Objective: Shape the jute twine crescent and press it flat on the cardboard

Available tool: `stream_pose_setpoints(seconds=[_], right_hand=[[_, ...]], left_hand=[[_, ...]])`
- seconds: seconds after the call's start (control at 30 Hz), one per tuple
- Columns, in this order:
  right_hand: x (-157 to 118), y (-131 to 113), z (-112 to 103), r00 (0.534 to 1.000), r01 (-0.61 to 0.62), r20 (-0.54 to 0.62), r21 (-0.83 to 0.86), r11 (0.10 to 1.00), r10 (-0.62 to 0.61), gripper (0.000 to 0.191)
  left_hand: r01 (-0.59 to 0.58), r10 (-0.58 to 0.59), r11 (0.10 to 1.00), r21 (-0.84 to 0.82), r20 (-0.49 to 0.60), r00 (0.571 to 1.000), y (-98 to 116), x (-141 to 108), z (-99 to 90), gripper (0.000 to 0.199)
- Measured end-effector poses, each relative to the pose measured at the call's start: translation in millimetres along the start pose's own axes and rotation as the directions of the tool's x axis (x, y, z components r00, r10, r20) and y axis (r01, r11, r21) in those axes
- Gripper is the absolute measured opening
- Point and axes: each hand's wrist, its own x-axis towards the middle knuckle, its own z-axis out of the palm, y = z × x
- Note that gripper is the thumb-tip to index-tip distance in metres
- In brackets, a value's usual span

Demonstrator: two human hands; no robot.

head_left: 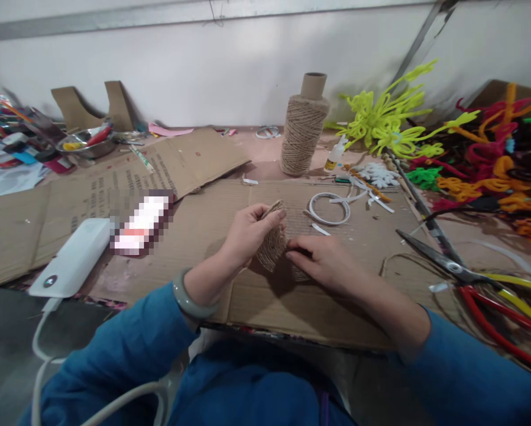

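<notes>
I am holding a rough, fibrous twine piece [272, 247] over matt cardboard [265, 310]; the white power bank [73, 254] is showing smooth plastic, the scissors' blades [427, 251] dull metal.

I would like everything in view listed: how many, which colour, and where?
Flat twine-covered piece: one, brown, centre
Tall twine spool: one, brown, back centre
Small plastic bottle: one, white, yellow label, right of spool
Tape-like ring: one, white, centre right
Metal scissors: one, red handles, right
Fuzzy flowers: several, yellow-green, back right
Fuzzy stems: many, multicoloured, far right
Snowflake shapes: count unclear, white, below flowers
Blurred lit device: one, pinkish, left
Power bank: one, white, front left
Cardboard sheets: several, brown, centre and left
Metal bowl: one, silver, back left
Lidded jars: at least two, blue and magenta, far left
Bangle: one, grey-green, left wrist
Left hand: one, bare, gripping piece
Right hand: one, bare, beside piece
Sleeves: two, blue, below
</notes>
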Motion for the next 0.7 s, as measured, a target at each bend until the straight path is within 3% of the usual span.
stream_pose_setpoints(seconds=[0.2,0.3,0.4,0.57,0.7], right_hand=[[0.5,-0.9,1.5,0.999,0.018,0.027,-0.007,1.0,-0.018,0.023],[1.1,-1.2,2.7,0.999,0.028,0.031,0.013,1.0,-0.029,0.022],[1.6,2.3,1.7,0.999,0.041,0.013,0.055,0.998,-0.042,0.021],[2.9,14.2,-4.7,0.981,0.04,-0.195,0.2,0.979,0.0,0.02],[4.6,21.1,-8.3,0.952,0.018,-0.301,0.263,0.965,0.065,0.021]], left_hand=[[-0.148,0.149,0.986,0.08,-0.009,0.989,0.5,2.7,-2.4,0.03],[-0.141,0.145,0.98,0.141,-0.016,0.989,0.9,3.1,-3.4,0.033],[-0.08,0.079,0.996,0.05,0.02,0.997,1.7,4.3,-4.7,0.037],[-0.026,0.027,0.997,-0.077,0.017,0.999,0.7,6.3,-6.2,0.05],[0.049,-0.039,0.997,-0.06,0.158,0.987,-4.2,5.1,-4.5,0.039]])
